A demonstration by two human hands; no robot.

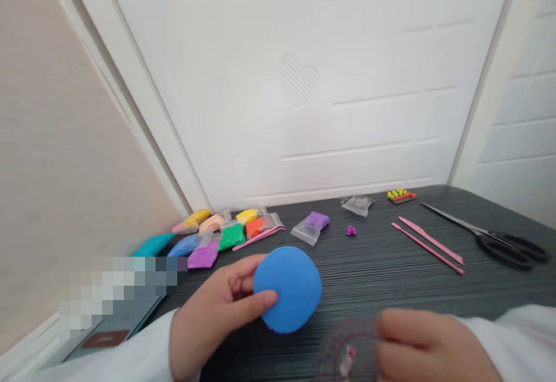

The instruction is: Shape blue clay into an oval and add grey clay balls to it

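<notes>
My left hand [226, 306] pinches a flat, round disc of blue modelling clay [291, 286], with the thumb on its face and the fingers behind. The disc is tilted up above the dark table, and its lower edge is slightly ragged. At the bottom right, my right hand [428, 344] is closed at the edge of a clear protractor [332, 341] with reddish markings. Its fingertips are partly hidden and a little blurred. A small pink and white mark or piece [347, 362] shows within the protractor's outline; I cannot tell which it is.
Several bags of coloured clay [231, 236] crowd the back left, with pink tweezers [259, 237] beside them. Further right are a purple clay bag [318, 221], a magenta scrap [351, 230], two pink tools [430, 246], black-handled scissors [504, 243] and a small decorated piece [400, 196].
</notes>
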